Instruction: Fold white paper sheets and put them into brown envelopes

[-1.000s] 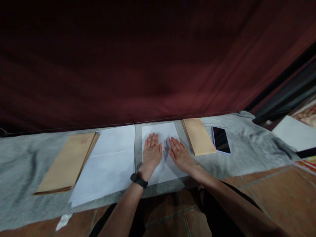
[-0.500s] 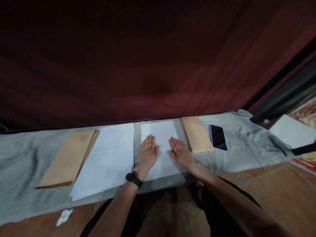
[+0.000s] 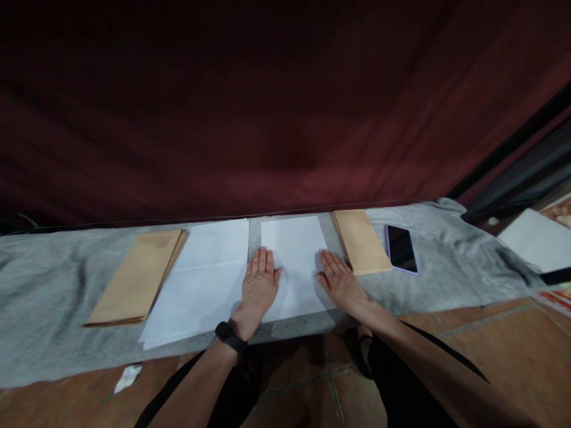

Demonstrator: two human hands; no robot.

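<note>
A white sheet of paper (image 3: 297,249) lies flat in front of me on a grey cloth (image 3: 446,255). My left hand (image 3: 260,282) rests palm down on its left edge, fingers stretched out, with a black band (image 3: 231,337) on the wrist. On the sheet's right edge my right hand (image 3: 341,280) lies flat too, fingers extended. Left of the sheet is a stack of larger white paper (image 3: 200,285) with a crease across it. Brown envelopes (image 3: 363,241) lie just beyond my right hand's fingers.
Another pile of brown envelopes (image 3: 134,279) lies at the left. A phone (image 3: 401,248) with a purple edge sits right of the nearer envelopes. A dark red curtain (image 3: 285,119) hangs behind the cloth. Crumpled white tissue (image 3: 128,378) lies on the tiled floor (image 3: 482,339).
My hands have slid apart, the left one leftward and the right one rightward, toward the sheet's side edges. The view has shifted slightly.
</note>
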